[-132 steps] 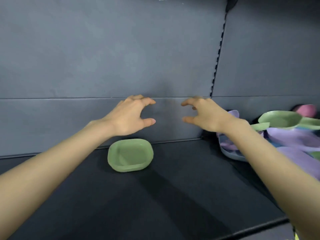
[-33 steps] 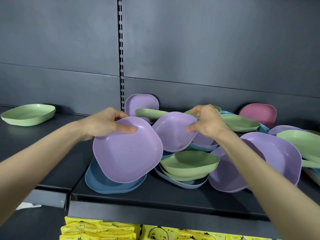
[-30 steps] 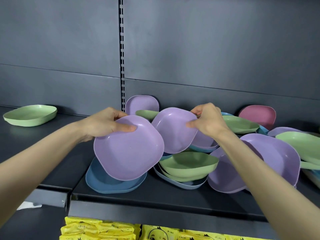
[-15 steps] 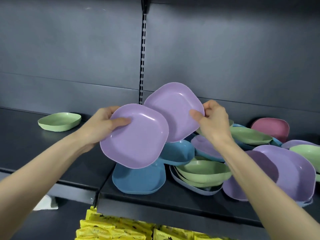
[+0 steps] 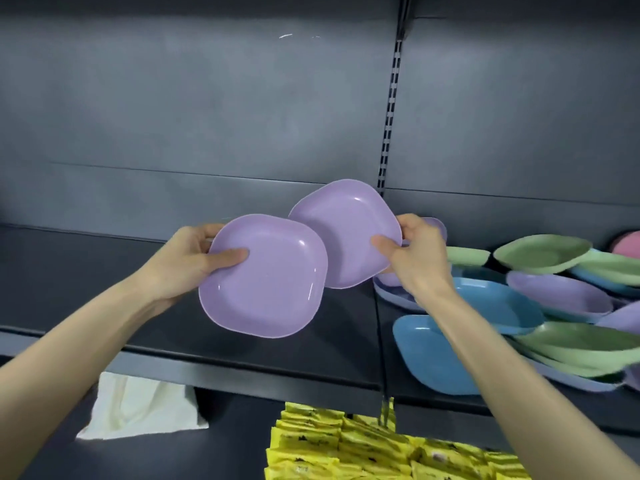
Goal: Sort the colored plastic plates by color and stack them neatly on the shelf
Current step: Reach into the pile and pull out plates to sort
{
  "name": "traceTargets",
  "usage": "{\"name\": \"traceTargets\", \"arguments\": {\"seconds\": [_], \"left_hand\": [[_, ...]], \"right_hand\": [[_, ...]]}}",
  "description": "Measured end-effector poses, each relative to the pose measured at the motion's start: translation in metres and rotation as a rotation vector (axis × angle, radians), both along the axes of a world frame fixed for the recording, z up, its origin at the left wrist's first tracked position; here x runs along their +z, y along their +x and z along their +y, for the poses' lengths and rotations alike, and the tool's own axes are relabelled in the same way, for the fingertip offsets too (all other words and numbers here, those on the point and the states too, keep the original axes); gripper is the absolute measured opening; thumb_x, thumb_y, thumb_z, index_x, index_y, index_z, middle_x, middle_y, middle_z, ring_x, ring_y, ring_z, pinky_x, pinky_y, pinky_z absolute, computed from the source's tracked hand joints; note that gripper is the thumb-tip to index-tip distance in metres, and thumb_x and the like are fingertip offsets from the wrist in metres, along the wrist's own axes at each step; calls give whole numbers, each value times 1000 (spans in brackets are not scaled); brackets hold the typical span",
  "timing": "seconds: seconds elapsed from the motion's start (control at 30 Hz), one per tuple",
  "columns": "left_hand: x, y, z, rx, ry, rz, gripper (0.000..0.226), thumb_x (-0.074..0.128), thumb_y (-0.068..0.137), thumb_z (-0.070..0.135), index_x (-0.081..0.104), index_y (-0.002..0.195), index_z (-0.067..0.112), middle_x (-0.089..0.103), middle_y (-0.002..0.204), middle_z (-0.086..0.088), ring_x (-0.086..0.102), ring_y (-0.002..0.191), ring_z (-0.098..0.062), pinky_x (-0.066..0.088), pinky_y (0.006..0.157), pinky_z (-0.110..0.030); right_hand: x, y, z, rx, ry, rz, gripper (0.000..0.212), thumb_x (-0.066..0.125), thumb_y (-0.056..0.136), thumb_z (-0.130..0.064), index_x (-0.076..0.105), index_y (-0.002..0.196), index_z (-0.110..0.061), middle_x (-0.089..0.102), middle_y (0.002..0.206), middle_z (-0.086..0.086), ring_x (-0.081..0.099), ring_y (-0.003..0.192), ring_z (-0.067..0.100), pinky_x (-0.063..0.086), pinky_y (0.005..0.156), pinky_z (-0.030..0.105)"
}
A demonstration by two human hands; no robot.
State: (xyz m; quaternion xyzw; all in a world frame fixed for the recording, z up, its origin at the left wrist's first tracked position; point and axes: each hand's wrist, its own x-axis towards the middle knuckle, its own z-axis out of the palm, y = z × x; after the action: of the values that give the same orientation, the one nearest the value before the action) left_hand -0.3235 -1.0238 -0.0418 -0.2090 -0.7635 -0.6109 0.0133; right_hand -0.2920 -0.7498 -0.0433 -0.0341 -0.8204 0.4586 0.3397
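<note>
My left hand point(image 5: 194, 261) grips the left rim of a purple plate point(image 5: 270, 282), tilted with its hollow facing me. My right hand point(image 5: 415, 254) holds a second purple plate point(image 5: 343, 230) by its right rim, a little higher and partly behind the first. Both plates hover above the dark left shelf section point(image 5: 104, 299). On the right shelf section lies a loose pile of plates: blue plates point(image 5: 433, 355), green plates point(image 5: 543, 252), more purple plates point(image 5: 557, 296) and a pink plate point(image 5: 628, 242) at the far right.
A slotted upright point(image 5: 391, 109) divides the grey back panel between the two shelf sections. Below the shelf edge lie a white cloth point(image 5: 138, 410) and several yellow packets point(image 5: 346, 445).
Both hands lifted a purple plate each out of the pile and carried them left over the other shelf section. The view swung left, so the lone green plate has left the frame.
</note>
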Motion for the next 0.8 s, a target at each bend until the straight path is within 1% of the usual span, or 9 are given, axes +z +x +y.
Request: {"name": "traceTargets", "arguments": {"seconds": [0.07,0.13,0.23,0.3,0.4,0.5,0.63,0.73,0.8], "left_hand": [[-5,-12,-27,2,-26,-18,31,76,76,11,68,106,16,74,95,-1,71,86,-19,58,67,-23],[-10,-24,-50,6,-65,-28,40,74,67,19,67,106,12,74,97,-3,70,88,-22,58,73,-28],[-17,-41,-72,28,-74,-30,44,70,63,24,66,104,9,74,96,-3,70,85,-21,58,69,-27],[-24,-51,-78,48,-76,-27,42,70,62,24,67,101,9,73,95,-5,70,85,-22,57,69,-30],[-32,-66,-73,56,-87,-31,32,70,62,22,69,92,13,73,94,-8,69,82,-21,55,74,-35],[-40,-87,-57,93,-182,8,20,76,66,14,71,86,10,72,88,-8,67,86,-28,53,80,-41],[-52,-110,-22,134,-272,16,14,73,75,10,67,85,1,68,79,-8,62,74,-24,50,63,-28],[-59,-123,7,145,-329,-12,26,73,75,16,63,85,-6,64,75,-13,60,65,-25,49,58,-29],[-62,-132,20,155,-381,-12,27,74,73,16,60,80,-6,58,68,-10,55,58,-24,49,57,-31]], "right_hand": [[-6,-9,-24,9,-51,-10,13,63,85,-7,57,96,-10,62,87,3,58,83,24,55,58,26],[-9,-16,-42,25,-101,-33,12,60,86,-5,54,93,-12,59,84,1,58,81,23,58,55,30],[-10,-29,-59,22,-148,-45,14,58,87,-4,50,94,-13,59,89,0,59,80,20,56,52,25],[-10,-38,-64,-7,-170,-28,15,58,87,-4,49,95,-13,56,87,-4,59,86,23,58,58,32],[-11,-50,-61,-101,-129,-3,15,57,87,-7,48,98,-12,53,83,-10,56,89,24,54,80,47],[-12,-58,-57,-134,-112,14,17,57,87,-8,47,99,-14,55,87,-4,54,88,22,51,84,46],[-17,-64,-45,-128,-93,16,22,56,88,-5,52,106,-16,56,88,-7,53,87,20,50,73,35],[-20,-68,-32,-86,-136,-15,23,54,88,-1,51,101,-20,54,83,-12,56,87,24,56,55,29],[-21,-71,-26,-76,-173,-43,23,55,88,0,50,100,-18,53,83,-10,58,87,27,57,51,30]]}}
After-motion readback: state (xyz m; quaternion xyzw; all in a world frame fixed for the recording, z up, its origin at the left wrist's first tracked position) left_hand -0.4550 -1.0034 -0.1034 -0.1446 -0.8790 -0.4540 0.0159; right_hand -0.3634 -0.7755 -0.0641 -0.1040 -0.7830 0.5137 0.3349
